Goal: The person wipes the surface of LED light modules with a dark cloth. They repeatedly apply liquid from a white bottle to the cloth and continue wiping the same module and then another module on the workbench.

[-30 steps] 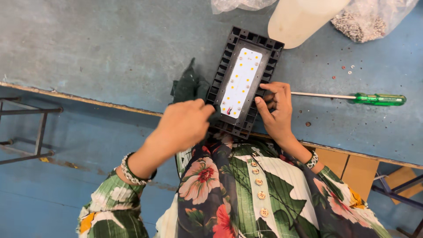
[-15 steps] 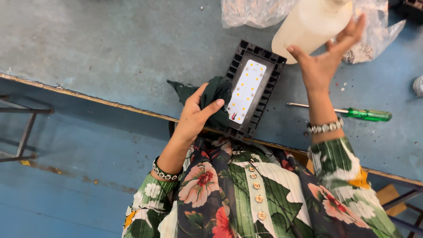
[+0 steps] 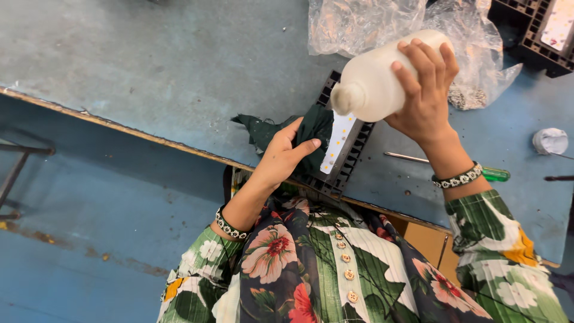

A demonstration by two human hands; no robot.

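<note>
Overhead, the right hand (image 3: 426,90) gripped a white plastic bottle (image 3: 382,75), fingers wrapped round its body, tilting it so the neck pointed down toward the left. Just below the neck lay a black ribbed tray (image 3: 350,158) holding a white strip with yellow dots, near the blue table's (image 3: 149,66) edge. The left hand (image 3: 281,157) pressed a dark green cloth (image 3: 299,128) against the tray, fingers loosely curled. A green-handled screwdriver (image 3: 454,167) lay right of the tray.
</note>
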